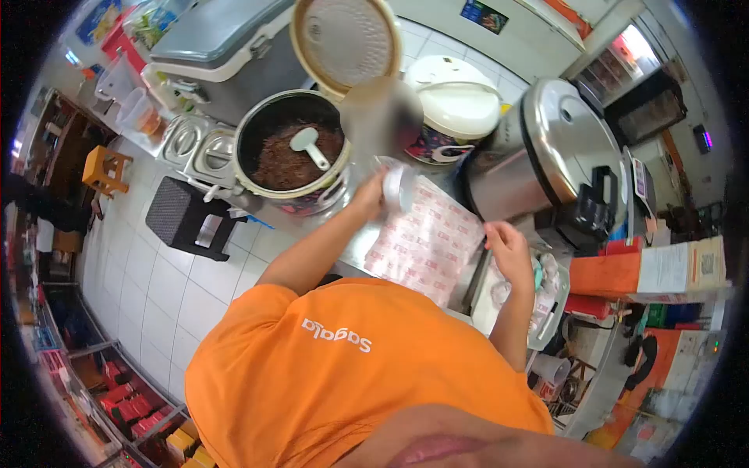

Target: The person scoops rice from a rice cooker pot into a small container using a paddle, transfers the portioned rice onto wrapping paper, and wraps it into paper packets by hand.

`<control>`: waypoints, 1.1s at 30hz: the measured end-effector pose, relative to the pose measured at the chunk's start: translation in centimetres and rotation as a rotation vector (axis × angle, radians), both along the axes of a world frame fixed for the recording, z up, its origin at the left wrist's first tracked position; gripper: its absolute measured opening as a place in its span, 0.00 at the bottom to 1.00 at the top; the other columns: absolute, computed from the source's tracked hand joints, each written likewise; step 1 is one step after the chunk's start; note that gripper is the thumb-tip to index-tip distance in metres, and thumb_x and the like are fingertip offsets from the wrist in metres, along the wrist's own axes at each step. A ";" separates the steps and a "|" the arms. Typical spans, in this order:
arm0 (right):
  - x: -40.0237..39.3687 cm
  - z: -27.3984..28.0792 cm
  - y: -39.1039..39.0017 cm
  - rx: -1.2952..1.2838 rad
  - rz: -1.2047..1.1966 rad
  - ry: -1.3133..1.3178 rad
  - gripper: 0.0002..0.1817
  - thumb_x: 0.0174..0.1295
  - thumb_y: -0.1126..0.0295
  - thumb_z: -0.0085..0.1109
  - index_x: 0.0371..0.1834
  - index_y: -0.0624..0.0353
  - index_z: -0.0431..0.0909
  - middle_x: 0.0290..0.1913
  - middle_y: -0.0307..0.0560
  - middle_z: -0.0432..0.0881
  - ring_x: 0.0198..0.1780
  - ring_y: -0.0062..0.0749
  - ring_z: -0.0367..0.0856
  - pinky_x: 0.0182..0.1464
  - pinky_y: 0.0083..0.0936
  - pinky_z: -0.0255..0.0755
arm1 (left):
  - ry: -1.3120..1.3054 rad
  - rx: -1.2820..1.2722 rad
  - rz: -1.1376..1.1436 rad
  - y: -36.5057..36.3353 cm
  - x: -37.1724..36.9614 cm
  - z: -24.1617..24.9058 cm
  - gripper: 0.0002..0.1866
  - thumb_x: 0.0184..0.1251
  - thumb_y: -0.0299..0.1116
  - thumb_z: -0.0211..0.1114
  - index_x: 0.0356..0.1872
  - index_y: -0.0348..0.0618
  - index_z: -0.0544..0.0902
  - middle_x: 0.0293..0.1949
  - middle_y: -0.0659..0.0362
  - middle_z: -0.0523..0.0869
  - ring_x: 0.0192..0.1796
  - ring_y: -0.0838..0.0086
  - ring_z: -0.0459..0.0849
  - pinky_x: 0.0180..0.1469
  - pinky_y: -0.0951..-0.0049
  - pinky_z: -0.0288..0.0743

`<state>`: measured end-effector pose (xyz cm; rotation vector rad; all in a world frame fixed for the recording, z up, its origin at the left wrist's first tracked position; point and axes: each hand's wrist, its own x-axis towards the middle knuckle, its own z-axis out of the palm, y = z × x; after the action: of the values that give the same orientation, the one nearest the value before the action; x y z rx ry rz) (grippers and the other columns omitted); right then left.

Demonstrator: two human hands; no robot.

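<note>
My left hand (pixel 370 193) is closed around a small white cup-shaped thing (pixel 399 189), tilted on its side over the far left corner of a sheet of printed food wrapping paper (pixel 429 243). The white sheet carries a pink-red pattern and lies on the metal worktop. My right hand (pixel 507 243) pinches the sheet's right edge between thumb and fingers. Beyond my left hand stands an open rice cooker pot (pixel 248 148) holding dark brown rice-like food (pixel 277 160). A white paddle (pixel 310 145) lies on that food.
A large steel rice cooker (pixel 507 168) stands at the right, beside a closed white-lidded one (pixel 460 109). Lidded metal containers (pixel 212 152) and a grey cooler box (pixel 218 47) are at the left. A white tray (pixel 546 308) with plastic bags sits under my right forearm. A black stool (pixel 187 210) stands on the floor.
</note>
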<state>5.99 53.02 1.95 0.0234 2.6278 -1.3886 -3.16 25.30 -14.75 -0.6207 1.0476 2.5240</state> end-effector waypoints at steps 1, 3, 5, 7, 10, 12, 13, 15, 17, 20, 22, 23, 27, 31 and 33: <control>-1.1 2.8 -3.7 -0.114 0.094 -0.039 0.14 0.62 0.61 0.59 0.41 0.63 0.79 0.26 0.34 0.76 0.28 0.16 0.71 0.31 0.17 0.67 | -0.042 0.229 -0.187 -1.4 2.6 2.6 0.21 0.72 0.50 0.46 0.50 0.47 0.78 0.47 0.60 0.83 0.48 0.70 0.80 0.55 0.62 0.73; -4.4 5.0 -10.3 -0.078 0.266 0.147 0.13 0.63 0.63 0.58 0.38 0.64 0.80 0.24 0.35 0.75 0.26 0.15 0.70 0.28 0.17 0.65 | -0.033 0.214 -0.382 -4.9 7.1 7.7 0.20 0.72 0.47 0.47 0.51 0.44 0.78 0.48 0.58 0.82 0.49 0.69 0.81 0.56 0.62 0.72; -8.3 5.8 -17.5 -0.033 0.414 0.320 0.12 0.62 0.66 0.58 0.37 0.66 0.80 0.23 0.40 0.77 0.26 0.19 0.73 0.29 0.19 0.67 | 0.136 0.004 -0.472 -10.2 9.5 11.3 0.22 0.70 0.47 0.50 0.53 0.40 0.76 0.50 0.54 0.81 0.51 0.66 0.80 0.56 0.62 0.72; -11.7 3.8 -25.0 0.058 0.554 0.420 0.19 0.59 0.55 0.57 0.34 0.63 0.81 0.30 0.58 0.81 0.33 0.51 0.81 0.37 0.37 0.72 | 0.438 0.193 -0.496 -17.1 10.4 16.4 0.25 0.66 0.47 0.54 0.54 0.37 0.74 0.51 0.51 0.80 0.52 0.62 0.80 0.55 0.62 0.73; -15.1 -1.5 -33.7 0.775 0.813 0.284 0.24 0.55 0.50 0.59 0.30 0.65 0.82 0.32 0.57 0.83 0.38 0.51 0.82 0.43 0.39 0.74 | 0.623 0.333 -0.064 -26.3 9.8 18.1 0.26 0.67 0.47 0.52 0.56 0.37 0.71 0.52 0.47 0.78 0.53 0.56 0.79 0.55 0.56 0.74; -16.7 -4.0 -35.8 0.838 0.869 0.236 0.18 0.52 0.58 0.65 0.31 0.66 0.82 0.35 0.59 0.83 0.39 0.50 0.83 0.43 0.40 0.75 | 0.490 0.199 0.350 -31.7 9.7 18.0 0.26 0.70 0.49 0.46 0.58 0.37 0.69 0.53 0.47 0.77 0.54 0.54 0.78 0.56 0.52 0.73; -18.0 -5.0 -36.3 0.838 0.879 0.162 0.16 0.51 0.60 0.66 0.31 0.65 0.82 0.35 0.60 0.83 0.39 0.51 0.82 0.43 0.40 0.76 | 0.477 0.082 0.478 -33.7 9.4 18.1 0.28 0.70 0.51 0.45 0.59 0.37 0.67 0.55 0.49 0.76 0.55 0.53 0.78 0.57 0.53 0.73; -19.1 -3.0 -36.7 0.911 0.847 0.242 0.11 0.47 0.67 0.67 0.29 0.64 0.83 0.34 0.60 0.82 0.39 0.52 0.82 0.42 0.41 0.76 | 0.467 0.098 0.488 -35.8 9.4 17.7 0.28 0.71 0.53 0.41 0.59 0.39 0.67 0.56 0.50 0.76 0.56 0.53 0.77 0.58 0.52 0.72; -18.4 1.0 -37.1 0.965 0.792 0.479 0.05 0.48 0.72 0.60 0.25 0.61 0.83 0.28 0.57 0.82 0.34 0.48 0.84 0.36 0.38 0.78 | 0.450 0.125 0.492 -36.6 9.4 16.9 0.29 0.72 0.55 0.38 0.60 0.41 0.67 0.56 0.51 0.75 0.57 0.53 0.76 0.59 0.51 0.71; -17.2 2.7 -40.0 1.144 0.760 0.416 0.06 0.53 0.73 0.57 0.29 0.59 0.85 0.33 0.53 0.84 0.36 0.43 0.85 0.35 0.36 0.78 | 0.320 0.196 0.559 -36.0 8.6 14.1 0.28 0.69 0.55 0.41 0.59 0.47 0.69 0.57 0.52 0.73 0.58 0.48 0.73 0.57 0.42 0.70; -17.8 -1.9 -40.9 1.260 0.906 0.364 0.07 0.53 0.72 0.58 0.31 0.57 0.85 0.34 0.50 0.85 0.38 0.41 0.85 0.36 0.34 0.79 | 0.296 0.185 0.573 -35.5 8.3 11.3 0.28 0.67 0.58 0.40 0.59 0.50 0.69 0.57 0.54 0.74 0.59 0.51 0.73 0.56 0.42 0.70; -16.7 -1.1 -41.7 1.315 1.033 0.359 0.08 0.52 0.71 0.59 0.33 0.57 0.86 0.36 0.48 0.86 0.40 0.40 0.85 0.37 0.32 0.79 | 0.277 0.165 0.588 -35.2 8.2 10.7 0.29 0.66 0.60 0.39 0.59 0.54 0.70 0.57 0.57 0.74 0.59 0.55 0.73 0.54 0.42 0.69; -16.5 2.0 -42.6 1.314 1.202 0.268 0.09 0.50 0.71 0.60 0.33 0.58 0.86 0.36 0.49 0.86 0.39 0.40 0.86 0.36 0.33 0.79 | 0.148 0.194 0.539 -33.8 8.7 11.4 0.30 0.65 0.63 0.37 0.61 0.60 0.68 0.60 0.61 0.72 0.62 0.60 0.70 0.57 0.41 0.62; -18.6 3.0 -42.7 1.469 1.092 0.293 0.08 0.48 0.72 0.60 0.32 0.58 0.86 0.36 0.50 0.85 0.39 0.40 0.85 0.36 0.35 0.79 | 0.203 0.200 0.478 -34.2 8.3 8.8 0.32 0.64 0.66 0.37 0.62 0.60 0.67 0.61 0.61 0.71 0.62 0.59 0.70 0.58 0.39 0.62; -17.9 0.5 -41.8 1.385 1.071 0.191 0.08 0.48 0.73 0.60 0.31 0.57 0.85 0.36 0.50 0.85 0.39 0.40 0.85 0.37 0.34 0.79 | 0.181 0.262 0.458 -33.9 8.5 10.2 0.32 0.67 0.64 0.34 0.62 0.55 0.67 0.58 0.60 0.73 0.60 0.61 0.71 0.58 0.50 0.64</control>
<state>-11.94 11.24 2.49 -1.1104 2.3951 0.7770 5.34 -8.59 -4.58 -0.6204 0.6624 3.0976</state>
